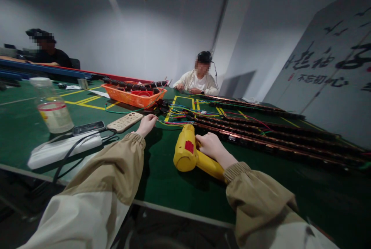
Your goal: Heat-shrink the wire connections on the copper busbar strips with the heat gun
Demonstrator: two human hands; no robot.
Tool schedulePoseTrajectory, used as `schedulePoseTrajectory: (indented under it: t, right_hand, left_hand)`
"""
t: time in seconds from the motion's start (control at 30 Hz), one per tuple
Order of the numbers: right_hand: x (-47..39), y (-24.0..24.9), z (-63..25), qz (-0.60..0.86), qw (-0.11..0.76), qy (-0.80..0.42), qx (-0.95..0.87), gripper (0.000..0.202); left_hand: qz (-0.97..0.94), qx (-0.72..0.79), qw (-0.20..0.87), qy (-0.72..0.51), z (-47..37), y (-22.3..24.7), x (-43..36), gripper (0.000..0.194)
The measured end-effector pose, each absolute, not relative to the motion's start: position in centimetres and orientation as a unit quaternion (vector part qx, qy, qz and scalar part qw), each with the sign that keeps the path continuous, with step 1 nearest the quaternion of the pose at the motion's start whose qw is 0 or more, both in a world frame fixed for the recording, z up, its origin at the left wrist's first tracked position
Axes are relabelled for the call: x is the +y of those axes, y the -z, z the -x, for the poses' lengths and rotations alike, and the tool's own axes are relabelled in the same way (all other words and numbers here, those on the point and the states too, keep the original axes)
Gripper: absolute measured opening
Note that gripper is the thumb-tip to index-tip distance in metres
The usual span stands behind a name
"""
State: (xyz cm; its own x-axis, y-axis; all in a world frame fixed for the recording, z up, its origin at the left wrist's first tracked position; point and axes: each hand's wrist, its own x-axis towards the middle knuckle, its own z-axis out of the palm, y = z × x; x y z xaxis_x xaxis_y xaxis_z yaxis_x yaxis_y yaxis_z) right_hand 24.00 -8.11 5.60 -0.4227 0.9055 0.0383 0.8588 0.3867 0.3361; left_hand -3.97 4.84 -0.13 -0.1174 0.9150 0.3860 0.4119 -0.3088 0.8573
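Note:
My right hand [213, 146] is closed around the handle of a yellow heat gun [185, 152] with a red label on its side. The gun's nozzle end points away from me toward a bundle of coloured wires [176, 122]. My left hand [147, 124] is pinched on the ends of thin wires, left of the gun. These wires run right to long dark bars with copper-coloured strips [249, 137] lying on the green table. A beige remote-like panel [125, 121] lies just left of my left hand.
An orange basket [133, 97] holds dark parts and a red roll. At left are a plastic bottle [55, 111], a phone-like black device [88, 128] and a white power strip [65, 150] with black cables. One person [199, 79] sits across the table, another [50, 53] far left.

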Motion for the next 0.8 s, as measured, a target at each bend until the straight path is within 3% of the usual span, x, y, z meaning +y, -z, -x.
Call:
schedulePoseTrajectory:
  t: [0.5,0.8]
  right_hand:
    - [-8.9,-5.7,-24.8,-0.533,0.077,-0.173,0.825,0.031]
    - [-8.7,-5.7,-20.7,-0.482,0.075,-0.168,0.857,0.032]
  left_hand:
    - [-0.616,0.534,0.256,-0.520,3.9,0.1,4.6,0.018]
    - [-0.619,0.530,0.249,-0.524,3.8,0.1,4.5,0.020]
